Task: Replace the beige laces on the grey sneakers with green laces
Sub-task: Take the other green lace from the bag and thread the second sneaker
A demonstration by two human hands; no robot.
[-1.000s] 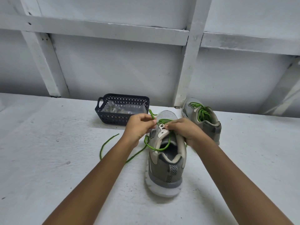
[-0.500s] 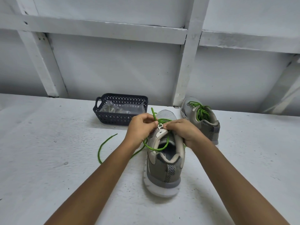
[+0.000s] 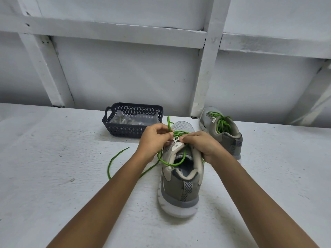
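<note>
The left hand pinched the green lace near its upturned end; the right hand pinched it above the near sneaker, mid-table. The far sneaker stood laced, far right.

Dark perforated basket with clear plastic bag inside, on white desk, before white-beamed wall.
</note>
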